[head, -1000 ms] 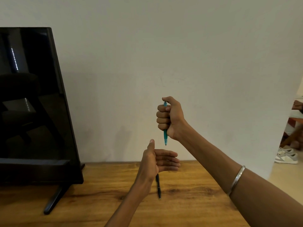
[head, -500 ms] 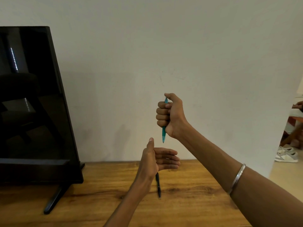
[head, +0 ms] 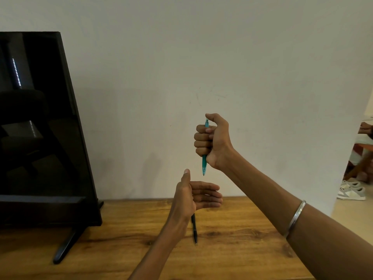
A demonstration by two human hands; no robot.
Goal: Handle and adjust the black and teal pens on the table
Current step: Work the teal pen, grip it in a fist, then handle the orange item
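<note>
My right hand [head: 213, 141] is raised in front of the wall and grips the teal pen [head: 204, 164] in a fist, upright, tip pointing down. Its thumb sits over the pen's top end. Below it my left hand [head: 193, 196] hovers above the table with straight fingers pointing right, thumb up, palm facing sideways; it holds nothing. The black pen [head: 194, 229] lies on the wooden table [head: 232, 239] under and behind the left hand, tip towards me; its far end is hidden by the hand.
A black flat screen [head: 40, 128] on a stand [head: 66, 247] occupies the table's left side. The white wall runs along the table's back edge. Past the table's right edge are a floor, white shoes [head: 352, 191] and part of another person.
My right hand with the teal pen has risen slightly and its thumb has shifted over the pen's top. The left hand and the black pen have stayed put.
</note>
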